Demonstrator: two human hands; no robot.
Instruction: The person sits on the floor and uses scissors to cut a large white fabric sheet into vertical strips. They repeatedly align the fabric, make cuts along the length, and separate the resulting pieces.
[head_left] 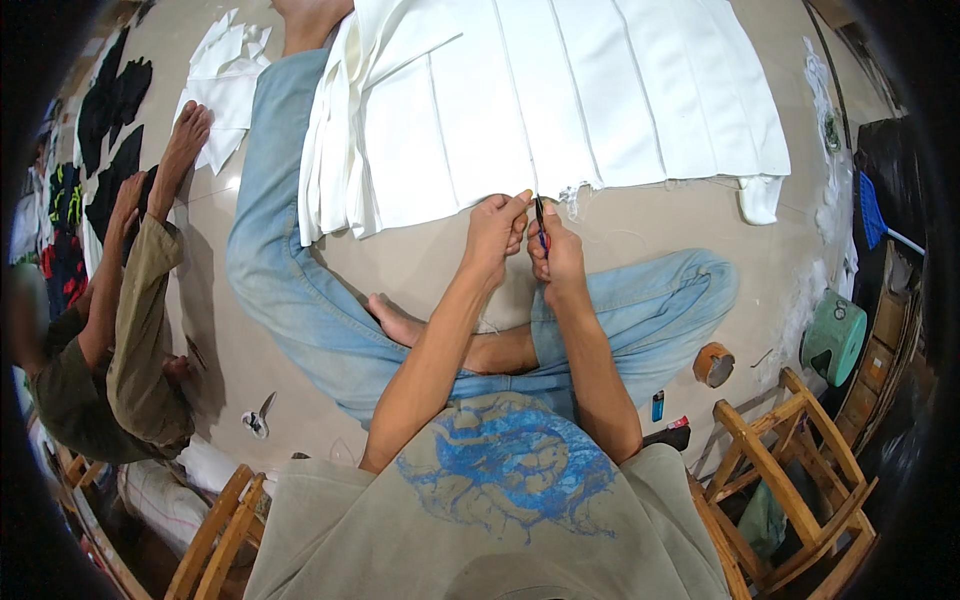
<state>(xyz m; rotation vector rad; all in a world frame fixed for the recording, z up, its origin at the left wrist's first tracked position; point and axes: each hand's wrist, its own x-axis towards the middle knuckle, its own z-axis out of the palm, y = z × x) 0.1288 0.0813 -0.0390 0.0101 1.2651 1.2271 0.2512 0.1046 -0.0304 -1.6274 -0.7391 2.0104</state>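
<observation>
A large pile of white fabric panels (515, 90) with long seams lies over my legs and the floor. My left hand (497, 230) pinches the front edge of the fabric, thumb and finger at a seam's end. Just to its right, my right hand (556, 245) is closed on small dark-bladed cutters with a coloured handle (542, 222), their tip at that same edge. Frayed threads (575, 195) hang from the edge nearby.
A co-worker (130, 330) sits at the left near white scraps (215, 85) and dark cloth pieces. Scissors (255, 420), a tape roll (713, 364) and a lighter (657, 405) lie on the floor. Wooden stools (790, 480), a green plastic stool (832, 340) and a blue dustpan (870, 210) stand around.
</observation>
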